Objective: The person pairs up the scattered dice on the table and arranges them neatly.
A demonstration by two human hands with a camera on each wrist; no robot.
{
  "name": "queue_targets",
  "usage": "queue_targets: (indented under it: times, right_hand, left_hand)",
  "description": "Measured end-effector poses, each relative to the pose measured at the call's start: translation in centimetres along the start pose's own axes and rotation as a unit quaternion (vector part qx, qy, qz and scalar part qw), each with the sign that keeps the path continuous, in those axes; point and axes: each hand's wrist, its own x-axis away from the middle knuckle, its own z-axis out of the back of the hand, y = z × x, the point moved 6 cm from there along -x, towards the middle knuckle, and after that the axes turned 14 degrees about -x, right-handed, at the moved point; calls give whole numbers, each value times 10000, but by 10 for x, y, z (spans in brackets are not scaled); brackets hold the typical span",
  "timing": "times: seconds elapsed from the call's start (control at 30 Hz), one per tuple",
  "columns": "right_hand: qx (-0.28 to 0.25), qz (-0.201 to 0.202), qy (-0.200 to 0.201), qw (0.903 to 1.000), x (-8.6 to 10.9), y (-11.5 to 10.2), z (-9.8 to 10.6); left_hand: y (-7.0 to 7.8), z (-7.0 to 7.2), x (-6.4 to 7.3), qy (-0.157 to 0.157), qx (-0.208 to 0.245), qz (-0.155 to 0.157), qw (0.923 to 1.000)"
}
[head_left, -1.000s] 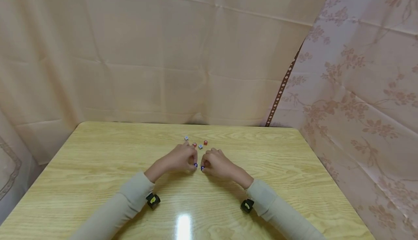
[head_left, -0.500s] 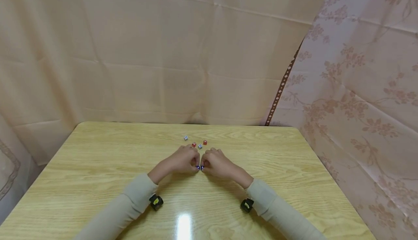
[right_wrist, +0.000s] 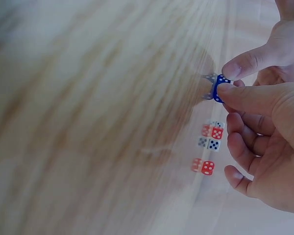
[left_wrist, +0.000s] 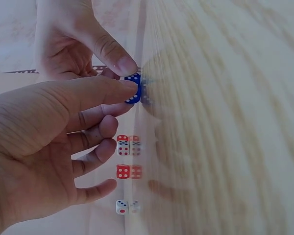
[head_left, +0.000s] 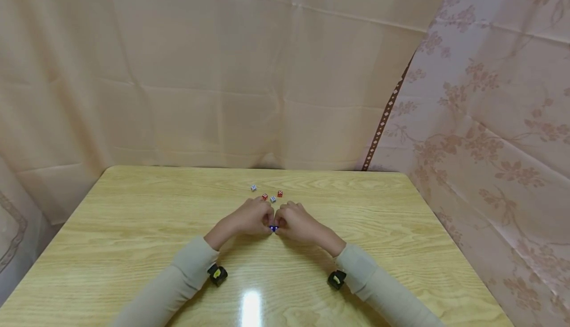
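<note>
Our left blue die [head_left: 271, 228] has slid in since the last frame, so it looks butted against the right blue die [head_left: 276, 228], both down at the tabletop [head_left: 294, 282]. Gap's gone. Left hand [head_left: 251, 216] and right hand [head_left: 296, 222] each pinch theirs, thumb to finger. Red dice [head_left: 280, 194] and white dice [head_left: 273, 199] sit just beyond, then the back edge [head_left: 213, 168]; wide wood either side.
</note>
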Motion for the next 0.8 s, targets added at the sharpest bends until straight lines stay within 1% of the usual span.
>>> queue_targets:
  times: [0.2,0.43,0.57,0.8]
  right_hand:
    - [34,-10,-25,10000,0,-1,-1]
    - [22,77,16,10000,0,-3,1]
    - [-12,-13,-20,10000,0,-2,1]
    - [29,-18,-40,10000,-1,-1,2]
  left_hand:
    - [-1,-2,1,-24,172,27,9998]
    - [-1,0,2,-63,119,67,9999]
    - [0,0,2,-52,108,53,9999]
    - [-1,1,1,-85,150,80,9998]
